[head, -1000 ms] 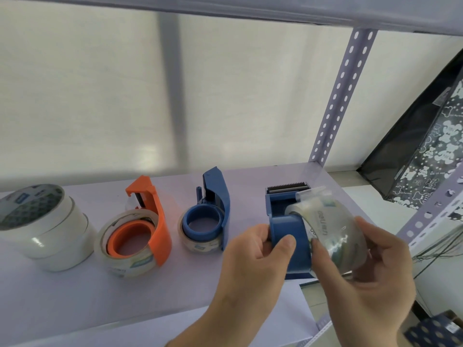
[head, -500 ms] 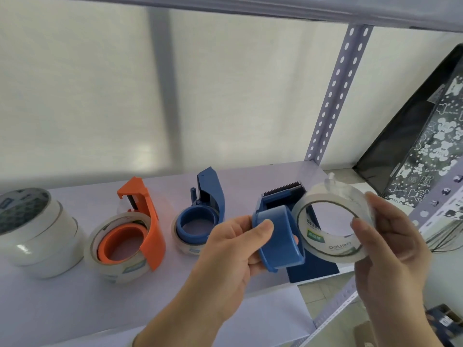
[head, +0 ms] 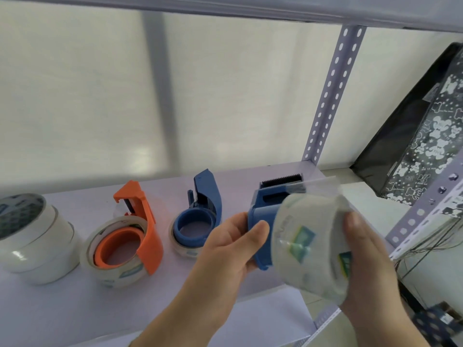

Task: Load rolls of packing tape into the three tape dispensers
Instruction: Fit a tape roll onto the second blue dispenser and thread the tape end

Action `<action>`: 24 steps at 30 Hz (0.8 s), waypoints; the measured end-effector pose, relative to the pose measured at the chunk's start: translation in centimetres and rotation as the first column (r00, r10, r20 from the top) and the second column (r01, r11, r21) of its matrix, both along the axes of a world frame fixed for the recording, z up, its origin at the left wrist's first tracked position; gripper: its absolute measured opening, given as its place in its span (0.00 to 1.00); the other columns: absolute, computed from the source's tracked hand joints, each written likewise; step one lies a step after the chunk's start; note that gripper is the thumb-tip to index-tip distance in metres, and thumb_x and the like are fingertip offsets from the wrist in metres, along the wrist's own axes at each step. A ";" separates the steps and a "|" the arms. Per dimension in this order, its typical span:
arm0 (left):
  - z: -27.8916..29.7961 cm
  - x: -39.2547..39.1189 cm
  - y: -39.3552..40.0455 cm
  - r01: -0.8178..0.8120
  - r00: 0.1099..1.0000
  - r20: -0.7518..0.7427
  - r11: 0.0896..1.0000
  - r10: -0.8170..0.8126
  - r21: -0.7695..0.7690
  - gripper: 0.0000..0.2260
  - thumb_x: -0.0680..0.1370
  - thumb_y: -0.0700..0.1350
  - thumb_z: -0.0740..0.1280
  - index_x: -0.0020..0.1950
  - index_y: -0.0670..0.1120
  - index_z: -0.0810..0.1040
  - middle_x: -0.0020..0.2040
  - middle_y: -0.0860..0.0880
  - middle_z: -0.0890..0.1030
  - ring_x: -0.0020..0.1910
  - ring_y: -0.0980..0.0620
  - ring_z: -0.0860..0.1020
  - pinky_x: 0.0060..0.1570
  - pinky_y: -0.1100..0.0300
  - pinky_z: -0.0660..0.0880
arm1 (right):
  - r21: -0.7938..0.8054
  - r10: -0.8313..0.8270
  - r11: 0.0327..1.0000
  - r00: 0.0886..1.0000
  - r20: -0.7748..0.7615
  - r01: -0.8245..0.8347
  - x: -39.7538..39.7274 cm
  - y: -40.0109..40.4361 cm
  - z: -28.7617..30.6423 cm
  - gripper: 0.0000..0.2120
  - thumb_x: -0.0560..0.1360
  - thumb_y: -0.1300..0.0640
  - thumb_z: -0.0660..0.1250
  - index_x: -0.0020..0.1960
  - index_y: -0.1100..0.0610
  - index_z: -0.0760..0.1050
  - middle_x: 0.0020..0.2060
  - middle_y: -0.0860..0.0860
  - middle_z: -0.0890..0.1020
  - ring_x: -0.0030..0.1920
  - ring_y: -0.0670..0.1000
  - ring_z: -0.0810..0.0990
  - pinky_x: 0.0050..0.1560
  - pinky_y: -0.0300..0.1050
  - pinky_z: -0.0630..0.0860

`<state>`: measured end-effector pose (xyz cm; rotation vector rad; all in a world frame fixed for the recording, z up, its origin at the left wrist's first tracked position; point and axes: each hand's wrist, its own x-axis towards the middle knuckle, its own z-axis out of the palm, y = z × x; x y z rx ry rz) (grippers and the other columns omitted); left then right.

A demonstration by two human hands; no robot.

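My left hand [head: 233,249] grips a blue tape dispenser [head: 265,216] held above the shelf, its serrated blade pointing away from me. My right hand [head: 363,261] holds a clear tape roll [head: 308,244] pressed sideways against the dispenser's right side, with a loose strip of tape reaching up toward the blade. On the shelf stand an orange dispenser [head: 142,221] with a tape roll on it and a second blue dispenser [head: 200,211] with a roll on it.
A stack of white tape rolls [head: 32,236] sits at the far left of the lilac shelf [head: 75,309]. A perforated upright post [head: 330,96] rises behind the dispenser. A black patterned bag [head: 421,136] leans at the right.
The roll was held apart from the dispenser, hole toward me; my right hand has turned it sideways and brought it against the dispenser's side. Both hands sit slightly higher and closer.
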<state>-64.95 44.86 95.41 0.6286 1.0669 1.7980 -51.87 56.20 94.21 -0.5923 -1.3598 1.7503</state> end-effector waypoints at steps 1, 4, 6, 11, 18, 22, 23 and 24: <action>-0.1 0.1 0.0 0.001 1.000 0.021 1.000 -0.002 0.027 0.11 0.72 0.45 0.65 0.50 0.45 0.83 0.42 0.47 0.84 0.42 0.47 0.78 0.39 0.57 0.74 | 0.068 -0.004 0.998 1.000 0.010 0.004 -0.3 -0.2 0.2 0.23 0.63 0.34 0.71 0.47 0.51 0.83 0.38 0.53 0.84 0.39 0.50 0.82 0.38 0.44 0.78; -0.2 0.4 -0.4 0.042 0.990 0.130 0.993 -0.057 0.113 0.11 0.73 0.45 0.63 0.47 0.48 0.85 0.42 0.49 0.84 0.42 0.51 0.80 0.42 0.58 0.77 | 0.206 -0.024 0.978 0.997 0.074 0.009 -1.1 -0.6 0.3 0.20 0.66 0.32 0.66 0.44 0.47 0.83 0.34 0.45 0.83 0.34 0.43 0.80 0.32 0.33 0.74; -0.3 0.4 -0.4 0.075 0.985 0.142 0.987 -0.096 0.145 0.12 0.72 0.51 0.68 0.52 0.50 0.84 0.49 0.48 0.85 0.49 0.50 0.81 0.52 0.52 0.78 | 0.267 -0.044 0.963 0.995 0.089 0.018 -1.2 -0.7 -0.2 0.14 0.73 0.40 0.61 0.43 0.46 0.81 0.33 0.43 0.82 0.33 0.42 0.78 0.31 0.32 0.72; -0.3 0.2 -0.5 0.148 0.986 -0.099 0.979 -0.135 0.138 0.23 0.66 0.56 0.74 0.58 0.50 0.79 0.51 0.49 0.84 0.50 0.53 0.82 0.47 0.59 0.80 | 0.537 -0.237 0.838 0.952 0.193 0.100 -1.8 -0.4 -1.3 0.14 0.76 0.41 0.53 0.50 0.36 0.78 0.52 0.41 0.75 0.57 0.39 0.72 0.55 0.28 0.67; -0.1 0.6 -0.7 0.205 0.939 -0.291 0.978 -0.185 0.041 0.20 0.62 0.43 0.79 0.52 0.52 0.81 0.46 0.49 0.86 0.46 0.54 0.83 0.42 0.62 0.80 | 0.761 -0.390 0.639 0.899 0.198 0.110 -1.9 0.1 -2.2 0.11 0.79 0.51 0.56 0.53 0.38 0.74 0.47 0.39 0.72 0.52 0.46 0.72 0.50 0.37 0.70; -0.2 1.6 -0.5 0.206 0.924 -0.338 0.978 -0.181 0.039 0.19 0.65 0.36 0.76 0.51 0.56 0.81 0.43 0.50 0.85 0.44 0.55 0.83 0.43 0.61 0.80 | 0.813 -0.389 0.576 0.903 0.181 0.085 -2.1 -0.1 -3.0 0.13 0.73 0.63 0.63 0.54 0.49 0.76 0.44 0.40 0.74 0.47 0.50 0.76 0.41 0.48 0.74; -0.3 1.7 -0.4 0.182 0.921 -0.356 0.983 -0.160 0.028 0.20 0.65 0.36 0.76 0.51 0.56 0.81 0.43 0.50 0.85 0.44 0.54 0.83 0.43 0.60 0.80 | 0.812 -0.392 0.576 0.903 0.178 0.090 -2.1 -0.3 -3.1 0.13 0.74 0.63 0.63 0.56 0.51 0.76 0.45 0.42 0.76 0.48 0.50 0.76 0.42 0.48 0.75; -0.4 1.8 -0.4 0.157 0.915 -0.377 0.987 -0.140 0.014 0.20 0.67 0.36 0.76 0.52 0.56 0.80 0.43 0.49 0.85 0.44 0.54 0.83 0.44 0.59 0.81 | 0.790 -0.368 0.606 0.913 0.176 0.091 -2.2 -0.4 -3.1 0.14 0.75 0.62 0.62 0.57 0.52 0.77 0.46 0.44 0.77 0.49 0.51 0.77 0.43 0.50 0.76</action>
